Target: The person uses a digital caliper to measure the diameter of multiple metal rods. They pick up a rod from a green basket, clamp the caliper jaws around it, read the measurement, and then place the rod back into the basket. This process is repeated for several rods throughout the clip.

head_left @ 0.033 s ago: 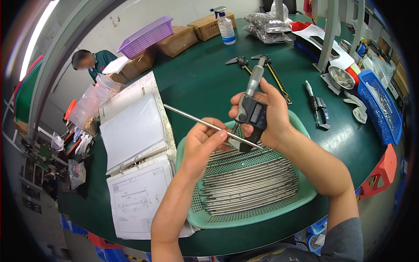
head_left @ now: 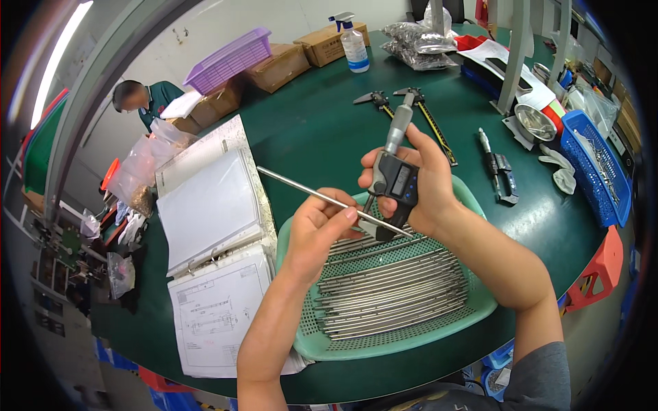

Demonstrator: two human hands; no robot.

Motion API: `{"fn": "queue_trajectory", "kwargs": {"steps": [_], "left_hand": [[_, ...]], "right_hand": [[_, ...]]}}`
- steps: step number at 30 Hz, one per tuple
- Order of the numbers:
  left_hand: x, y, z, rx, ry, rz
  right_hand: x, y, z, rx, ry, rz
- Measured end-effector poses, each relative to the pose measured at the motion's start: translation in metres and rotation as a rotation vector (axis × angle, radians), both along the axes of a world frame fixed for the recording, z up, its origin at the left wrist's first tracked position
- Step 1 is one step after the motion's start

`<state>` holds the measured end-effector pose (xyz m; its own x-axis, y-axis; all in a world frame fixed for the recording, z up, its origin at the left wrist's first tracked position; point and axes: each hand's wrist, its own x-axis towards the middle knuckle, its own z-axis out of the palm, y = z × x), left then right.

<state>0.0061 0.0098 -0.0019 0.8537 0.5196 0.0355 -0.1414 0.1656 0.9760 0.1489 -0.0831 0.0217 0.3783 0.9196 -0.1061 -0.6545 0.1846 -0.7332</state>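
Note:
My left hand [head_left: 314, 236] is closed, pinching a thin metal rod [head_left: 296, 184] between thumb and fingers. The rod slants from upper left down to the right. A digital micrometer [head_left: 399, 179] with a grey barrel is gripped in my right hand [head_left: 433, 185], its barrel pointing up. The micrometer's jaw end meets the rod close to my left fingertips; whether both measuring faces touch it I cannot tell. Below both hands, a light green perforated basket [head_left: 384, 352] holds many similar metal rods [head_left: 391, 294] lying side by side.
An open binder [head_left: 205, 205] with a drawing sheet [head_left: 219, 315] lies left of the basket. Two calipers [head_left: 433, 127], a second micrometer [head_left: 504, 175], a glove [head_left: 562, 171] and a blue basket [head_left: 596, 164] are beyond and right. A spray bottle [head_left: 355, 51] stands behind; a person [head_left: 154, 103] is far left.

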Motion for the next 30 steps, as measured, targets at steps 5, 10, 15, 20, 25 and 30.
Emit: {"fn": "queue_trajectory", "kwargs": {"steps": [5,10,15,20,25,30], "left_hand": [[0.0003,0.0006,-0.0021,0.012,0.006,-0.014],[0.0012,0.0007,0.0028,-0.041,-0.026,0.030],[0.0016,0.0078,0.0011,-0.049,-0.064,0.058],[0.0017,0.0013,0.0036,0.006,0.021,0.059],[0.0020,0.0006,0.0020,0.035,0.035,0.024],[0.0028,0.0005,0.0021,0.008,0.052,0.040]], "right_hand": [[-0.0010,0.0021,-0.0025,-0.034,-0.036,-0.036],[-0.0006,0.0008,0.0012,-0.052,-0.044,-0.030],[-0.0009,0.0047,-0.0021,-0.019,-0.065,-0.007],[0.0001,0.0026,0.0011,-0.013,-0.010,0.004],[-0.0013,0.0027,0.0019,-0.036,-0.061,-0.034],[-0.0014,0.0034,-0.0010,-0.050,-0.057,-0.041]]}}
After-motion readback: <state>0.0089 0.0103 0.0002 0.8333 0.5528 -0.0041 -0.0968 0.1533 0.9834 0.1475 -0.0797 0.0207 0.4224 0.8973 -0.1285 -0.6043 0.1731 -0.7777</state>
